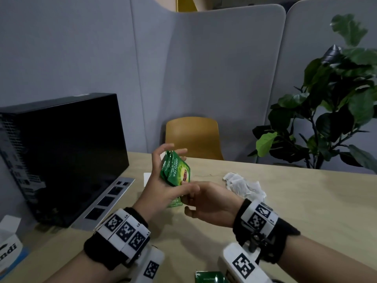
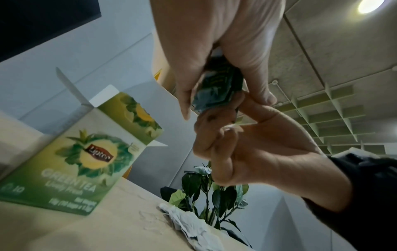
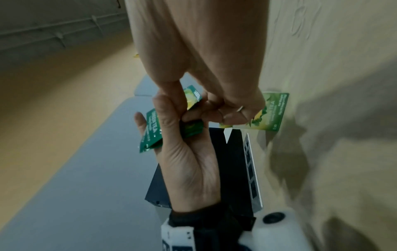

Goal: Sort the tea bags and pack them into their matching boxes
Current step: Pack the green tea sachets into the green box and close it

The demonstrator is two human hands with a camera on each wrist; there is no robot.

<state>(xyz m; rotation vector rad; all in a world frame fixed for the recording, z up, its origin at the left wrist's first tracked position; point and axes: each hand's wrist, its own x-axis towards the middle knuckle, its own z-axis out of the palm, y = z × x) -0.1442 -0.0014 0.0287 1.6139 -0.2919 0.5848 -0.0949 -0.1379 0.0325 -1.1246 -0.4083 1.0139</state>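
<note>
My left hand [image 1: 161, 174] holds up a small fanned stack of green tea sachets [image 1: 177, 173] above the table [image 1: 306, 211]. My right hand [image 1: 193, 198] meets it from the right and pinches the stack's lower edge. In the left wrist view the sachets [image 2: 217, 88] sit between the left fingers, with the right hand [image 2: 247, 144] just below. The right wrist view shows the sachets [image 3: 151, 130] in the left hand [image 3: 189, 161]. The open green tea box [image 2: 86, 152] lies flat on the table behind the hands, mostly hidden in the head view [image 1: 175, 203].
A pile of white unwrapped tea bags [image 1: 243, 186] lies to the right of the hands. Another green sachet [image 1: 210, 277] lies at the near edge. A black case [image 1: 67, 156] stands at the left, a tissue box [image 1: 9, 246] at the near left, and a yellow chair [image 1: 193, 137] and a plant [image 1: 336, 109] behind.
</note>
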